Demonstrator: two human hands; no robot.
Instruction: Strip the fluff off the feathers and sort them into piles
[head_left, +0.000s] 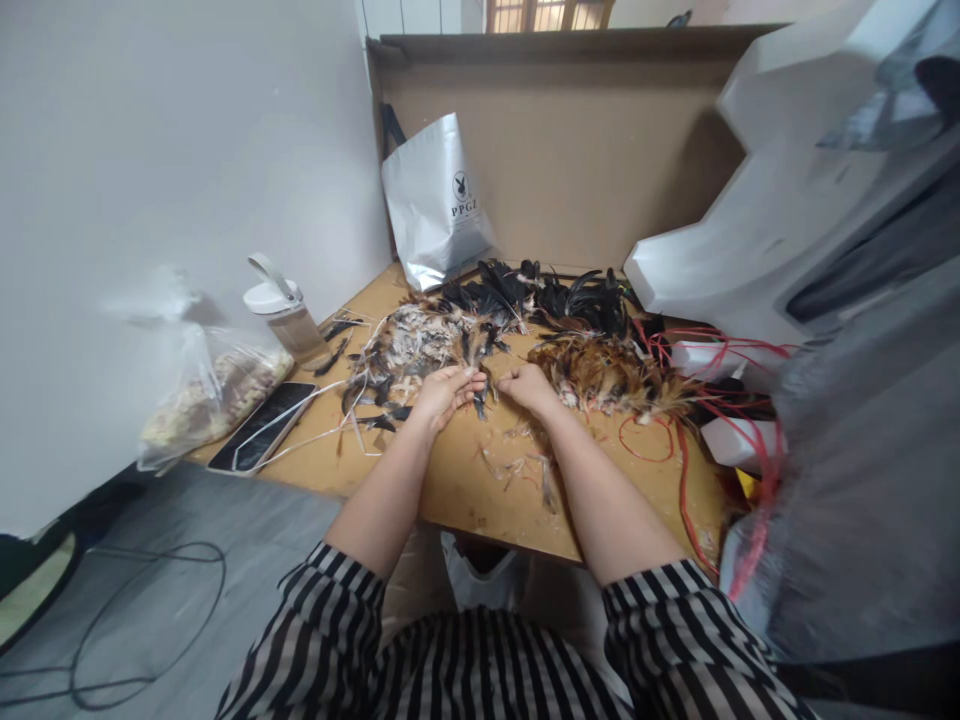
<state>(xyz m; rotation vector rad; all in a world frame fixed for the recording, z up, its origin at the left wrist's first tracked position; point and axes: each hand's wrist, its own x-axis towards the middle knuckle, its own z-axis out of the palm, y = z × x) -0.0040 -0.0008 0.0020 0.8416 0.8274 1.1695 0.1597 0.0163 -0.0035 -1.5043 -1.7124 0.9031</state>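
Note:
My left hand point(450, 392) is closed on a small bunch of brown feathers point(474, 345), pinched between thumb and fingers above the table. Apart from it, my right hand point(527, 388) is closed with its fingers curled; what is inside, if anything, is hidden. Behind the left hand lies a heap of pale and dark loose feathers point(416, 345). Beside the right hand is a pile of golden-brown feathers point(607, 375). Bundles of long black feathers point(562, 300) lie farther back. Feather scraps point(525, 465) are strewn between my forearms.
On the left stand a lidded bottle point(292, 325), a phone point(262, 428) and a plastic bag of pale pieces point(214, 395). A silver bag point(435, 205) leans against the brown back panel point(600, 160). Red string point(682, 480) trails at right, near white foam pieces point(742, 442).

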